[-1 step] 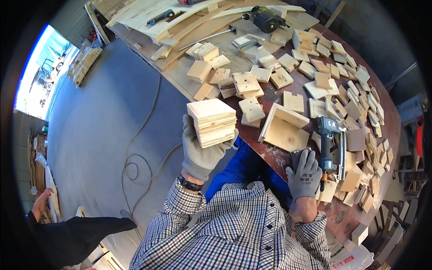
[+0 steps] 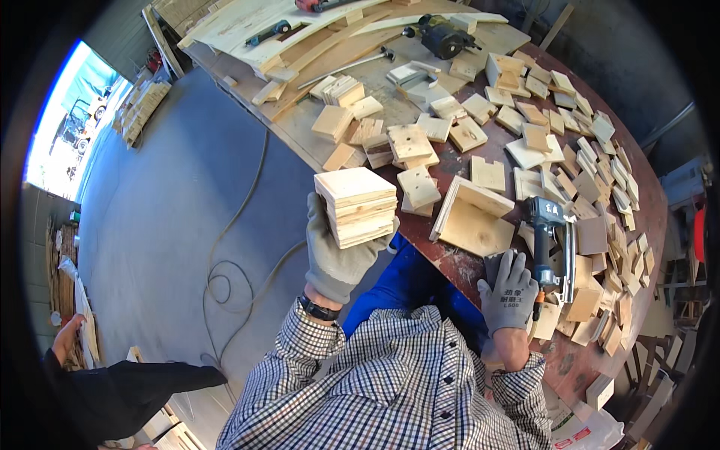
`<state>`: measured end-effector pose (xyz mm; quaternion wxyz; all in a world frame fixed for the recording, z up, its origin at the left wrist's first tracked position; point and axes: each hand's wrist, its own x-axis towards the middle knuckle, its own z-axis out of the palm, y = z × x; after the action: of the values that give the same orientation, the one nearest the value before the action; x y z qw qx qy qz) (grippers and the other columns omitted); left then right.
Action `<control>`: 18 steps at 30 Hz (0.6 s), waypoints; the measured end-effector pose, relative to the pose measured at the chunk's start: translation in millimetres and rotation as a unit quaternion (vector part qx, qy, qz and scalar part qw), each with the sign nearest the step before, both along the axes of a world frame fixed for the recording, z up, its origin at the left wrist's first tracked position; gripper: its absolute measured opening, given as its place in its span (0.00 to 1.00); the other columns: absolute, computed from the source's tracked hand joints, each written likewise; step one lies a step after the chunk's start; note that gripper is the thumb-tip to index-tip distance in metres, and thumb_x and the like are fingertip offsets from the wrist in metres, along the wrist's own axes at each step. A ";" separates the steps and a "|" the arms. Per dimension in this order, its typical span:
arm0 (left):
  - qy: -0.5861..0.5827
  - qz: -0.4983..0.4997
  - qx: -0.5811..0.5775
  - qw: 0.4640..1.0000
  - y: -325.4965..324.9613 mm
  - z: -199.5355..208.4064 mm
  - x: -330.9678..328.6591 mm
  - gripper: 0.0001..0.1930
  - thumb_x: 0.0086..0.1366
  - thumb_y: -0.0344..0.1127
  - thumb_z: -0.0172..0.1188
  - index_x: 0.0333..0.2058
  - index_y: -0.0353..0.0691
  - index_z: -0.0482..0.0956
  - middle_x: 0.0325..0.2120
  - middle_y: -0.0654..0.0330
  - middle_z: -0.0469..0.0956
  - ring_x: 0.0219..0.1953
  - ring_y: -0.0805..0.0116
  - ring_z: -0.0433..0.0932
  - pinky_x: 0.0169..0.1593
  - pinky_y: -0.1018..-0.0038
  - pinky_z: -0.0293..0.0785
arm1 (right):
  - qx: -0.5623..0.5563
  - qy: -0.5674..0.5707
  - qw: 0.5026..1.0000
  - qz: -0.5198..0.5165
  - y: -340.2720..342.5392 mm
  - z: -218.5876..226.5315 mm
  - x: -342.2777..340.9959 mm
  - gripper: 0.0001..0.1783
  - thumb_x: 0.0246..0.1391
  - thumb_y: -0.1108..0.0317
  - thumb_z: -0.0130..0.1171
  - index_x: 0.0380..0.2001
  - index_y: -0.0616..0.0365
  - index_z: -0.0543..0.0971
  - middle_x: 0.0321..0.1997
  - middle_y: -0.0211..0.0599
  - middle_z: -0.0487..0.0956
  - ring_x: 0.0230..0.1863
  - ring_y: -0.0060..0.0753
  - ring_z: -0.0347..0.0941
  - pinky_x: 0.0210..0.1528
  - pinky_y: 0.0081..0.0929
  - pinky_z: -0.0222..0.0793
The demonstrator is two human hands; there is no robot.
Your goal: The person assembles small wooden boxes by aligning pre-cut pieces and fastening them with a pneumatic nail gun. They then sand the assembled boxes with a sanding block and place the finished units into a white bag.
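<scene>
We wear a shirt (image 2: 375, 386) in a fine check of dark lines on white, with a row of small dark buttons (image 2: 448, 380) down its front and a left sleeve (image 2: 304, 339) and a right sleeve (image 2: 526, 391) of the same cloth. Our left glove (image 2: 341, 262) and right glove (image 2: 508, 298) are light grey with separate fingers (image 2: 519, 262), and the back of the right one bears a few rows of dark printing. A dark watch (image 2: 319, 308) shows just past the left sleeve, and our trousers (image 2: 386, 289) are bright blue.
</scene>
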<state>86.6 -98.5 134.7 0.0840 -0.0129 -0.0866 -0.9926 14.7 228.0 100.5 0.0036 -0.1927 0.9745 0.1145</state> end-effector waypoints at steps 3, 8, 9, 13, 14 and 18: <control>-0.018 0.029 -0.025 0.999 10.0 17.9 -8.9 0.36 0.77 0.67 0.46 0.71 0.48 0.69 0.70 0.51 0.71 0.68 0.45 0.72 0.71 0.41 0.65 | 0.071 -0.060 0.994 -0.051 -4.8 7.5 -17.6 0.59 0.57 0.35 0.66 0.77 0.64 0.55 0.62 0.51 0.75 0.54 0.42 0.75 0.57 0.41 0.69; -0.036 0.059 -0.080 0.994 10.6 35.8 -17.7 0.36 0.78 0.66 0.44 0.72 0.47 0.66 0.71 0.52 0.69 0.72 0.45 0.69 0.74 0.37 0.61 | 0.019 -0.051 0.998 -0.035 1.0 -0.2 -14.3 0.60 0.54 0.38 0.69 0.76 0.67 0.56 0.48 0.46 0.80 0.48 0.46 0.76 0.53 0.45 0.67; -0.021 0.059 -0.068 0.996 11.8 37.5 -20.5 0.34 0.79 0.63 0.46 0.72 0.47 0.65 0.71 0.52 0.69 0.72 0.44 0.68 0.74 0.36 0.62 | -0.026 -0.043 0.999 -0.016 3.6 0.6 -8.5 0.59 0.54 0.39 0.69 0.76 0.68 0.56 0.48 0.47 0.80 0.48 0.47 0.76 0.53 0.46 0.66; -0.032 0.077 -0.104 0.991 30.7 51.2 -30.4 0.31 0.77 0.56 0.56 0.72 0.49 0.65 0.69 0.54 0.71 0.71 0.44 0.70 0.70 0.37 0.71 | -0.351 -0.030 0.936 0.017 2.2 38.9 11.2 0.56 0.56 0.48 0.68 0.77 0.70 0.55 0.53 0.54 0.79 0.51 0.55 0.75 0.59 0.51 0.66; -0.041 0.078 -0.109 0.990 36.6 49.7 -35.0 0.31 0.77 0.56 0.56 0.72 0.49 0.65 0.69 0.54 0.71 0.71 0.45 0.70 0.70 0.38 0.71 | -0.470 -0.074 0.880 0.000 -3.3 62.2 12.0 0.55 0.57 0.52 0.68 0.77 0.71 0.53 0.55 0.56 0.78 0.53 0.57 0.75 0.62 0.51 0.67; -0.049 0.026 -0.156 0.986 74.4 48.3 -54.6 0.33 0.76 0.57 0.58 0.72 0.47 0.65 0.69 0.56 0.71 0.68 0.54 0.74 0.71 0.51 0.71 | -0.713 -0.052 0.696 0.065 -41.0 111.2 13.5 0.50 0.63 0.58 0.63 0.77 0.74 0.52 0.60 0.61 0.72 0.59 0.60 0.71 0.65 0.48 0.66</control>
<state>32.1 -24.2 183.0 0.1020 0.0254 -0.2446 -0.9639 28.2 187.0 211.7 -0.0913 -0.2066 0.7475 -0.6247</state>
